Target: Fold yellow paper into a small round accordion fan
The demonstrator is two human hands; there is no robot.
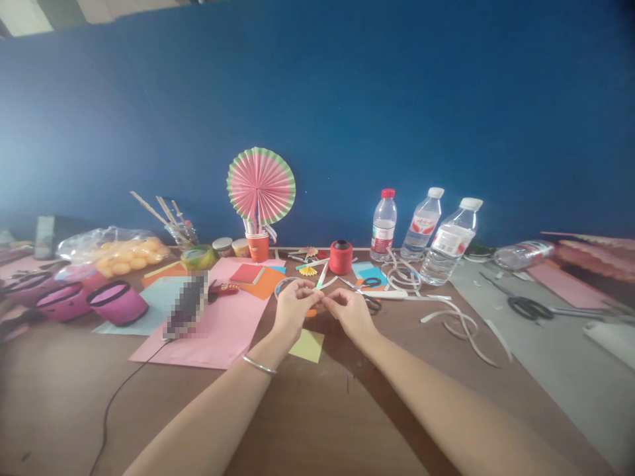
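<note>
Above the brown table, my left hand [294, 304] and my right hand [351, 311] come together with thumbs and fingertips pinched. Whatever small thing sits between the fingertips is too hidden to name. A slim green-and-white stick [322, 274] shows just behind the fingertips; whether it is held or lies beyond them I cannot tell. Under the hands a bit of orange paper [311, 313] peeks out, and a yellow paper square [307, 346] lies nearer to me. Past the hands are a small pleated yellow paper fan [308, 271] and a red spool of thread [340, 257].
Scissors [371, 283] and curled white strips [466, 324] lie to the right, with upright water bottles [383, 228] behind. A round pink-and-green paper fan [260, 185] stands in an orange cup [258, 247]. Pink paper [208, 344] and a corded, blurred-out object [186, 307] lie left.
</note>
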